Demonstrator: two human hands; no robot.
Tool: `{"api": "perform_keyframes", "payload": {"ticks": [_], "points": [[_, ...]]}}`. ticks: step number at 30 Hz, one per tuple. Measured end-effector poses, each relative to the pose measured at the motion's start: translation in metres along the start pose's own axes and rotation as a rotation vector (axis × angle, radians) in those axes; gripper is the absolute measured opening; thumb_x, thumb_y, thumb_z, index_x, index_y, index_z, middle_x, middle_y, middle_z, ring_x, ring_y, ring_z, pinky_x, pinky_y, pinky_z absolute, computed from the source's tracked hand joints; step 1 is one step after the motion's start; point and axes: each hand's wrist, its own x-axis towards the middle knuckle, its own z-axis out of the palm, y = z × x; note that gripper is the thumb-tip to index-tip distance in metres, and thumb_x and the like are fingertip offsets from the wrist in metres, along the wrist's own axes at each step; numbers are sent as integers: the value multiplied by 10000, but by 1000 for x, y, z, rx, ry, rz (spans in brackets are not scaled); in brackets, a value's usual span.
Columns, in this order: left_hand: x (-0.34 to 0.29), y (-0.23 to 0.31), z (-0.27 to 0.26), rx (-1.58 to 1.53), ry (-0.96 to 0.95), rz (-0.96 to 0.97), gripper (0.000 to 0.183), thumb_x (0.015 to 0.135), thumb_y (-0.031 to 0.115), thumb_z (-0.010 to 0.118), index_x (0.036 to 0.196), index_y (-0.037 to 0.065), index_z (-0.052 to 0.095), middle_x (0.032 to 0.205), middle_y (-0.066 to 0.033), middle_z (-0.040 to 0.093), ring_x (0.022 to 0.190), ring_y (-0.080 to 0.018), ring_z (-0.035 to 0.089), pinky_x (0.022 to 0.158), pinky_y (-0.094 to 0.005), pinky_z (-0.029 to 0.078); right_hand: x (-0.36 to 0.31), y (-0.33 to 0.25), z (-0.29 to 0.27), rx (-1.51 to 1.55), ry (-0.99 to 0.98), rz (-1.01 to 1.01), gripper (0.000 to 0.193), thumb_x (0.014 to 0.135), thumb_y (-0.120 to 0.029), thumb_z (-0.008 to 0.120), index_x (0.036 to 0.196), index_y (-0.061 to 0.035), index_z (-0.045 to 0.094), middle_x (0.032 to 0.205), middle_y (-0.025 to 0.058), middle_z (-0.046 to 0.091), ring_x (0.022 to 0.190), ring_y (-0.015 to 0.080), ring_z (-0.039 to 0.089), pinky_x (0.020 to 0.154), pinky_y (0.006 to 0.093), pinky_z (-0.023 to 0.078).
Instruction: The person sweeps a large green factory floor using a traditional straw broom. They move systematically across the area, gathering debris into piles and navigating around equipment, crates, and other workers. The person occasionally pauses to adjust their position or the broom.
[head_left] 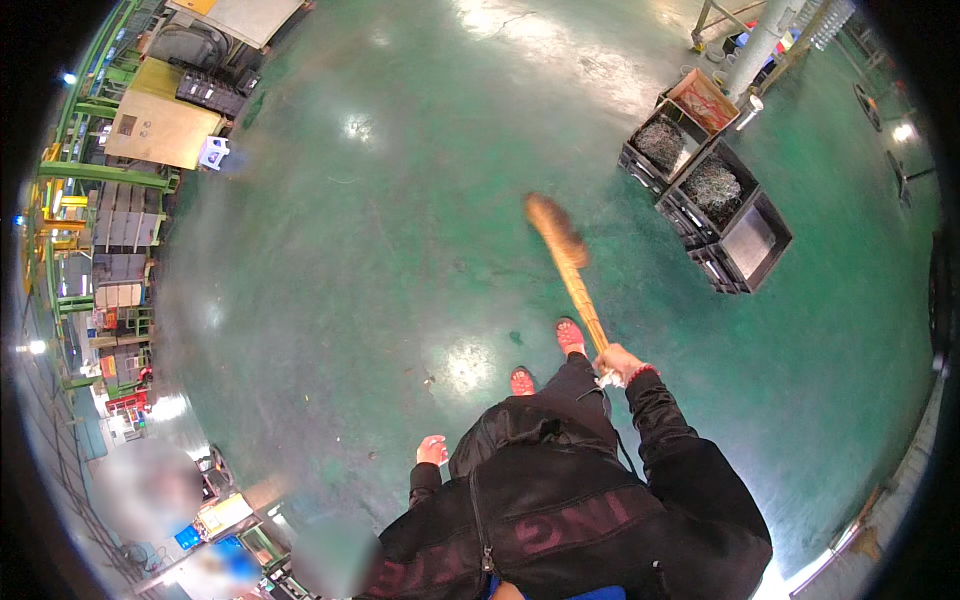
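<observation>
My right hand point(620, 363), with a red bracelet at its wrist, is closed round the yellowish handle of a wooden-handled brush point(578, 290). The brush points forward and a little left; its brown bristles point(568, 245) are smeared by motion, and I cannot tell if they touch the floor. A small white piece point(607, 379) shows just below the right hand; what it is I cannot make out. My left hand point(432, 450) hangs at my left side, apart from the brush, its fingers loosely bent with nothing plainly in them.
Dark crates point(712, 190) stand on the green floor point(380, 250) ahead right, two holding tangled metal shavings. A grey post point(765, 50) rises behind them. Green racks point(110, 175) and a tan cabinet point(160, 115) line the left. My red shoes point(570, 334) are near the brush.
</observation>
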Motion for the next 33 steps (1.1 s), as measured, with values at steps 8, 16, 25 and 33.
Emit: {"api": "perform_keyframes", "payload": {"ticks": [8, 16, 25, 33], "points": [[17, 23, 10, -51, -133, 58, 159, 701, 21, 449, 813, 74, 548, 543, -14, 493, 448, -103, 468, 388, -237, 393, -47, -68, -29, 468, -212, -108, 219, 656, 14, 563, 725, -72, 373, 486, -30, 348, 335, 67, 339, 299, 226, 272], [-9, 8, 21, 22, 88, 143, 181, 691, 60, 449, 832, 94, 556, 565, -25, 538, 486, -104, 510, 451, -243, 429, -1, -150, -152, 97, 50, -197, 144, 639, -44, 550, 634, -60, 407, 450, 1, 331, 313, 110, 309, 300, 250, 279], [-47, -149, 33, 1144, 19, 344, 176, 703, 211, 518, 818, 94, 581, 719, -99, 585, 688, -231, 590, 563, -362, 478, 126, -112, 28, -247, -9, -120, 69, 603, -35, 534, 551, -5, 498, 512, 108, 510, 401, 217, 502, 360, 359, 387], [20, -95, 6, 717, -60, -19, 218, 749, 354, 480, 828, 201, 613, 890, -42, 601, 781, -179, 593, 646, -305, 467, 80, -174, 124, 705, -836, 376, 101, 756, -21, 486, 703, -29, 400, 498, -31, 342, 346, 58, 311, 320, 176, 266]]}}
